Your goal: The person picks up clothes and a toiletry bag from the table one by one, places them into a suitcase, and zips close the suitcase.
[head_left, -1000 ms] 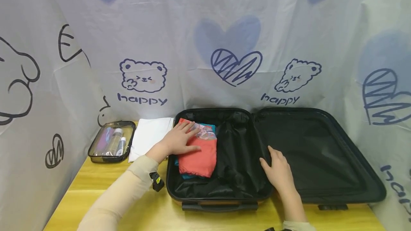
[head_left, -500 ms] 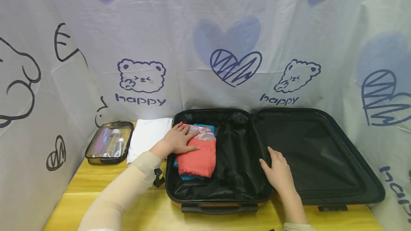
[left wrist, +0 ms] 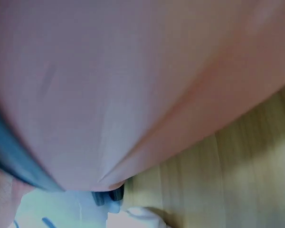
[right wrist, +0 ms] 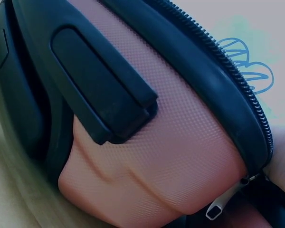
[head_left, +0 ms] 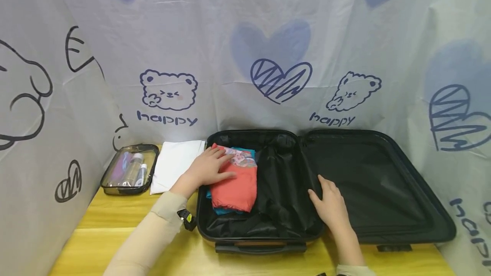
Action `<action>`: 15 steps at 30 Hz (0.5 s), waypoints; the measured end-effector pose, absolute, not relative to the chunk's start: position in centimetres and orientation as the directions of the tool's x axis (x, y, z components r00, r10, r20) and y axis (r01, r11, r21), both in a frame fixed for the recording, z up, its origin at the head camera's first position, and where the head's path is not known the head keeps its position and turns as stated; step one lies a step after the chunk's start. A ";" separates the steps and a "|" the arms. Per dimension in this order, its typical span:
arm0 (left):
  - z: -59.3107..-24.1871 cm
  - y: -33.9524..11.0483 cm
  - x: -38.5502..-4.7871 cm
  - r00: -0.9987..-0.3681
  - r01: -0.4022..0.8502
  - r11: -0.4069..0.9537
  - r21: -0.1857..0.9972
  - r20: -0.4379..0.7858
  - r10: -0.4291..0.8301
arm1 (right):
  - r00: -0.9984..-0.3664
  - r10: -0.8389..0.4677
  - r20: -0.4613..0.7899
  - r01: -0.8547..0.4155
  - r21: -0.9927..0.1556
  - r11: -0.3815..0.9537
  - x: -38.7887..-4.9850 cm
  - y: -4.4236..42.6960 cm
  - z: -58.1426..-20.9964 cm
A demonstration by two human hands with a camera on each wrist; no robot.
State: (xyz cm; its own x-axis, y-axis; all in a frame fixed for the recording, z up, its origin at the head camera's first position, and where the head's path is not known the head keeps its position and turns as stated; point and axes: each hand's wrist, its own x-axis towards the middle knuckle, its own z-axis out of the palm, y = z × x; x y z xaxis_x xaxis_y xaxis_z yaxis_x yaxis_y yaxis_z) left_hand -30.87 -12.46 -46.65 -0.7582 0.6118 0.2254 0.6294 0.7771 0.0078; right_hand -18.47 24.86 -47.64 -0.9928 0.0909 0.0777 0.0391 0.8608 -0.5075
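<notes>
In the head view, a folded red garment (head_left: pixel 237 188) with a patterned patch lies on a teal cloth (head_left: pixel 224 211) in the left part of a suitcase (head_left: pixel 260 239). My left hand (head_left: pixel 207 168) rests on the garment's upper left side, fingers spread. My right hand (head_left: pixel 332 203) touches the suitcase's right rim, its fingers relaxed near the hinge side. The right wrist view shows the pink ribbed shell (right wrist: pixel 180 137), a black handle (right wrist: pixel 99 80) and a zipper (right wrist: pixel 251 90). A large blurred pink surface (left wrist: pixel 114 85) fills most of the left wrist view.
Left of the suitcase lie a folded white cloth (head_left: pixel 174 163) and a clear zip pouch (head_left: pixel 130 169) holding small bottles. The suitcase's lid (head_left: pixel 379 182) is laid out to the right on the yellow wooden table (head_left: pixel 115 246). A printed curtain (head_left: pixel 215 33) hangs behind.
My left hand has shifted slightly left and down over the garment, whose upper left corner lies a little flatter. My right hand keeps its place on the rim.
</notes>
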 end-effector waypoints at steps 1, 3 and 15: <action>-46.5 -12.7 -30.6 -0.757 0.629 0.777 0.021 0.244 0.606 | -0.993 0.091 0.076 0.040 -0.508 0.861 -18.5 24.8 -47.7; -46.3 -13.3 -30.0 -0.761 0.621 0.782 0.050 0.278 0.587 | -0.993 0.091 0.076 0.040 -0.507 0.861 -18.4 24.8 -47.7; -46.0 -17.5 -26.0 -0.848 0.463 0.857 0.225 0.393 0.356 | -0.991 0.092 0.094 0.032 -0.508 0.861 -18.4 24.6 -47.7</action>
State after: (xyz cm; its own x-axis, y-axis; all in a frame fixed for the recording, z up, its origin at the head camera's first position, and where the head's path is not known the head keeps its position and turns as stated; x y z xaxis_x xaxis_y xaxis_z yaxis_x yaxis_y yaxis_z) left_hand -26.02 -17.47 -46.03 -0.8482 0.3556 0.3926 0.4634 0.8572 0.2247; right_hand -18.41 24.63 -47.71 -0.9913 0.0922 0.0938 0.0320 0.8608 -0.5080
